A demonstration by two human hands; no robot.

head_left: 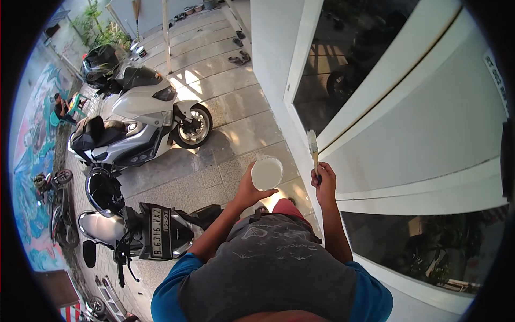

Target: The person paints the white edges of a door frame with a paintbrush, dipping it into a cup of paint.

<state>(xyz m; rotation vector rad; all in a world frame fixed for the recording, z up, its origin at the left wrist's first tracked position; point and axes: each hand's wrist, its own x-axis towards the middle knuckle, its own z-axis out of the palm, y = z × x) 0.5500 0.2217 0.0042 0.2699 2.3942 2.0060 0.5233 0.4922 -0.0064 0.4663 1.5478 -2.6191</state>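
Note:
My left hand [249,188] is wrapped round the side of a round tub of pale paint [267,173], held out in front of my waist. The paint is off-white, and some is smeared on the rim. In my right hand [325,182] a paintbrush [313,146] is gripped by its handle, bristles pointing up and coated whitish. The brush overlaps the lower frame of the white window [343,131] in this view, close beside the white wall [276,102].
A white scooter [145,110] stands to the left, and another motorcycle with a number plate [162,233] is parked close by my left arm. Sandals [239,58] lie on the tiled floor [228,126] ahead. A seated person [62,108] is far left near a painted mural wall [33,145].

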